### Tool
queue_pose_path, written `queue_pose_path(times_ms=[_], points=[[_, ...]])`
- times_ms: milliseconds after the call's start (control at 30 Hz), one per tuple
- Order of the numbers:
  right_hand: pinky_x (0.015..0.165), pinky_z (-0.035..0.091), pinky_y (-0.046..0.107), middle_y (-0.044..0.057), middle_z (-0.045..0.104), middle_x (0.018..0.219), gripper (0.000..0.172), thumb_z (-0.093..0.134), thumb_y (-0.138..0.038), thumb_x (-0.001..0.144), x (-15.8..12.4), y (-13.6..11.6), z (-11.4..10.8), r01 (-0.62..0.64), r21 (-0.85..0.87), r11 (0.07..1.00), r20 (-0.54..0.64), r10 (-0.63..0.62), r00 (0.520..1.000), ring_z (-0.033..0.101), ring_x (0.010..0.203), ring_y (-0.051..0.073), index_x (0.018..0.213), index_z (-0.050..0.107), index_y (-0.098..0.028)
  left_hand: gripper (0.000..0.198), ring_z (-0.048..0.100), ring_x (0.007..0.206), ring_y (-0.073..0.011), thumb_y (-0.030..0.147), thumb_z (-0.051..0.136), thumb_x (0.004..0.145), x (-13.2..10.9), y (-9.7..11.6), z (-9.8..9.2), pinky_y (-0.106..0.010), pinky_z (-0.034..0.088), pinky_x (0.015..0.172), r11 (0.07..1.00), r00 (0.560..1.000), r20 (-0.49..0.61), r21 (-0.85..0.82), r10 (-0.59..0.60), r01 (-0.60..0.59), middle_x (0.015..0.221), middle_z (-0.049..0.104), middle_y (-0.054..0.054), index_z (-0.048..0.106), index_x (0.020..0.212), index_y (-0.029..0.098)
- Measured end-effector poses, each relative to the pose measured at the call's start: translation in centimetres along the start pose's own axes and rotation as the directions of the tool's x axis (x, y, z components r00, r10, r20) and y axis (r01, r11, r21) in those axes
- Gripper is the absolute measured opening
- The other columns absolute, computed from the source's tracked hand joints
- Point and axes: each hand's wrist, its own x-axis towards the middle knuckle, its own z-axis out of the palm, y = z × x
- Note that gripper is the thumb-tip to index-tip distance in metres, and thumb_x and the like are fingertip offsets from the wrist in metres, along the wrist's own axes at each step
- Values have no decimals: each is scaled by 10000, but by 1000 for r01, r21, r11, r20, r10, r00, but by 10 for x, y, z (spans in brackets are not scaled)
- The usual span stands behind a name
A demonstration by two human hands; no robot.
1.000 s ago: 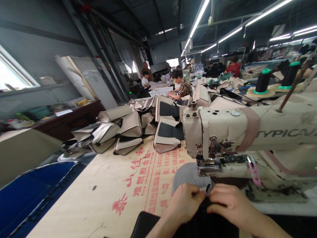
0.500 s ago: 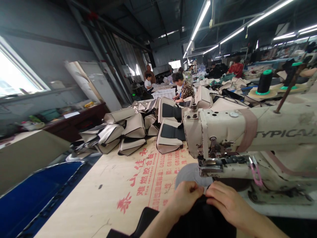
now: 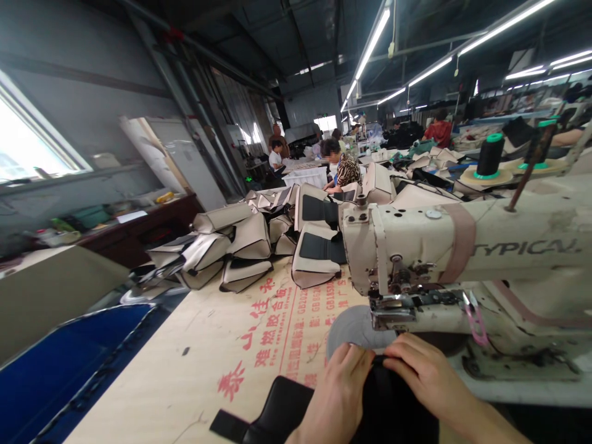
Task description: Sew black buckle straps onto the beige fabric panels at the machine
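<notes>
Both hands pinch the upper edge of a black leather-like piece [image 3: 393,407] just in front of the sewing machine [image 3: 416,240]. My left hand [image 3: 345,385] is closed on the edge from the left, with fingertips bent over it. My right hand [image 3: 419,364] grips the same edge from the right, a short way apart. A padded black flap [image 3: 280,407] with a narrow strap-like end lies on the plywood to the left; whether it joins the held piece is hidden behind my left arm. Above my fingers is the machine's head, over a grey round plate [image 3: 354,330].
Beige and black sewn covers [image 3: 250,237] are heaped at the back of the plywood table [image 3: 194,357]. Pink-handled thread snips [image 3: 476,320] rest on the machine. A black thread spool [image 3: 489,157] stands behind it. A blue-lined bin [image 3: 92,357] is at left. Other people work farther back.
My left hand has turned more upright, its fingers bending over the edge. The black flap on the left has shifted right and shows more fully. Both hands stay on the piece.
</notes>
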Motion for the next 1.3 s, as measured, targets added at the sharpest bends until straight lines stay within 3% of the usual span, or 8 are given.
queue_pose_path(times_ms=[267,533,667,867,967,1067,1167,1300], points=[[786,416,280,29,556,918,180,389,-260,932,11,-5,-12,21,-10,1000,168,-19,986,515,876,157,919,556,-193,297,505,891,-177,142,309,884,9,-1,-11,-301,442,802,996,1000,21,-83,13,-11,911,573,-57,596,949,181],[701,417,276,16,549,820,186,399,-255,926,8,0,-4,-22,-54,998,60,25,998,535,783,149,885,569,-192,270,532,901,-146,196,335,896,13,-3,-13,-259,433,815,971,996,23,-225,-82,85,927,579,-29,599,953,202],[668,414,259,10,547,787,201,397,-265,928,5,1,-4,19,-54,998,41,-17,999,539,749,138,853,568,-192,286,535,975,-173,254,418,871,1,-11,-24,-300,428,867,978,990,89,-169,-106,120,1082,573,-36,561,1119,247],[672,396,265,20,559,781,241,388,-300,929,8,4,-7,13,-24,1000,52,-12,999,536,744,147,837,577,-182,354,409,1196,-175,294,337,910,-2,-32,-22,-384,253,1044,972,988,152,-226,-31,65,1284,495,27,454,1242,335],[664,368,266,13,565,739,263,429,-325,907,20,1,-10,-81,118,990,63,74,995,523,713,151,765,590,-173,342,551,959,-161,369,308,913,8,-45,-6,-345,345,953,943,983,86,-280,-161,179,995,640,-7,604,1008,229],[648,354,255,0,576,676,292,500,-375,858,31,-4,-6,-214,319,923,62,205,977,515,671,151,687,601,-161,411,551,758,-145,395,293,905,19,-56,2,-271,426,746,925,965,23,-280,-262,258,750,618,-9,590,762,150],[622,372,242,-1,583,655,379,481,-467,843,35,-10,16,-304,430,850,10,332,943,522,655,157,678,604,-148,393,527,666,-126,363,290,898,36,-63,-13,-217,394,599,950,966,39,-177,-256,259,695,593,1,568,735,139],[609,421,248,26,613,721,538,326,-580,864,36,-16,62,-378,611,696,-103,543,833,554,694,180,816,627,-137,301,556,656,-160,324,394,831,75,-64,-44,-246,382,596,982,975,168,144,-144,121,696,625,-41,614,713,156]])
